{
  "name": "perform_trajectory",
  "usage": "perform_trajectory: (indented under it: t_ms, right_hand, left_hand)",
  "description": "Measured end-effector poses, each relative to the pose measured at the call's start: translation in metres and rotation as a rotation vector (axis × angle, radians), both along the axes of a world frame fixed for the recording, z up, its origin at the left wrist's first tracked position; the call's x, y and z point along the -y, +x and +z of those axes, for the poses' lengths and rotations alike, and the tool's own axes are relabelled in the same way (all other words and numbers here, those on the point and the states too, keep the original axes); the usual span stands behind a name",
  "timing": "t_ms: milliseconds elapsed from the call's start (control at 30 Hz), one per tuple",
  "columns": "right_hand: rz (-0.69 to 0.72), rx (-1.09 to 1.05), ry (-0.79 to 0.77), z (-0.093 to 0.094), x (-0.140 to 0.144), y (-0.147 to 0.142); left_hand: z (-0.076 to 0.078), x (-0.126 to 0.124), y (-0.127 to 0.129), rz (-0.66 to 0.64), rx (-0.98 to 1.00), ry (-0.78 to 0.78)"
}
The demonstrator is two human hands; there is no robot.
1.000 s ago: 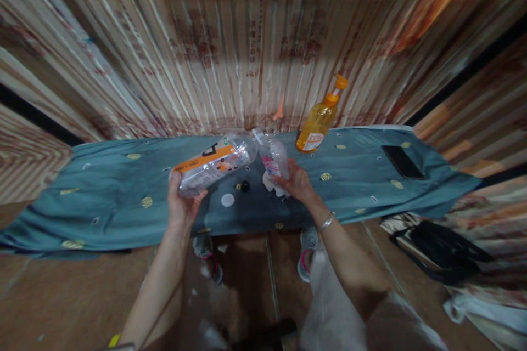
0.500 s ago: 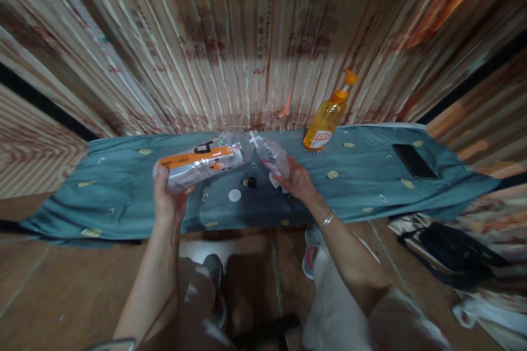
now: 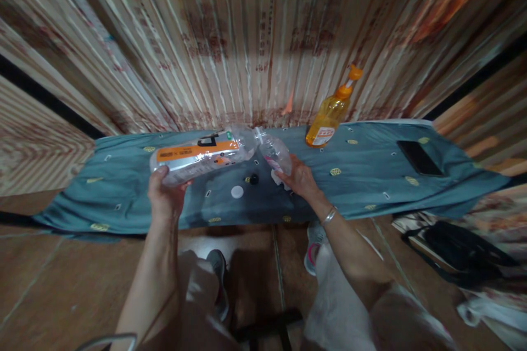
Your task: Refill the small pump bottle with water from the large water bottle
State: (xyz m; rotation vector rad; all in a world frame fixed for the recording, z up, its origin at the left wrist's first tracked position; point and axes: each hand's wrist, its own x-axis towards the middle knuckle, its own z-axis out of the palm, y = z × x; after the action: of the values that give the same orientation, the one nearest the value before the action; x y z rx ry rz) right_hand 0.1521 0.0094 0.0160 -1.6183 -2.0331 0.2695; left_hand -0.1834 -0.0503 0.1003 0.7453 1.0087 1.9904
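My left hand [image 3: 167,192] is wrapped round the base end of a large clear plastic bottle [image 3: 197,159] with an orange and white label. The bottle lies nearly level in the air, its neck pointing right and slightly up. My right hand [image 3: 300,176] grips a smaller clear plastic bottle [image 3: 275,152], tilted with its mouth to the upper left. The two mouths meet or nearly meet; I cannot tell whether they touch. Below them on the cloth lie a white cap [image 3: 237,192] and a black cap [image 3: 254,179]. Something white and crumpled [image 3: 276,177] shows beside my right fingers.
A pump bottle of amber liquid [image 3: 328,119] stands at the back, right of centre. A black phone [image 3: 419,158] lies on the right of the teal cloth [image 3: 354,192]. A patterned curtain [image 3: 242,38] hangs behind. On the floor at right is a black bag [image 3: 465,252].
The large bottle is held a little more level, its base end slightly raised. Both hands keep their grips, and the two mouths stay together. The whole view has shifted slightly.
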Motion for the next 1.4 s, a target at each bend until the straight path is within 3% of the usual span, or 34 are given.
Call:
perform_trajectory:
  t_ms: [233, 600, 933, 1233, 1400]
  right_hand:
    - [-0.004, 0.001, -0.026, 0.002, 0.000, 0.000]
    - [0.002, -0.028, -0.041, 0.002, 0.002, 0.001]
    - [0.008, -0.030, -0.051, 0.002, 0.001, 0.001]
    - [0.025, -0.053, -0.050, 0.004, 0.002, 0.003]
    - [0.023, -0.079, -0.045, 0.004, 0.002, 0.004]
  left_hand:
    - [0.003, 0.001, 0.001, -0.025, -0.009, 0.009]
    - [0.015, 0.005, 0.012, 0.047, -0.047, 0.023]
    - [0.009, 0.005, 0.009, 0.050, -0.035, 0.007]
    - [0.022, 0.011, 0.018, 0.041, -0.090, 0.055]
    - [0.020, 0.012, 0.020, 0.025, -0.106, 0.078]
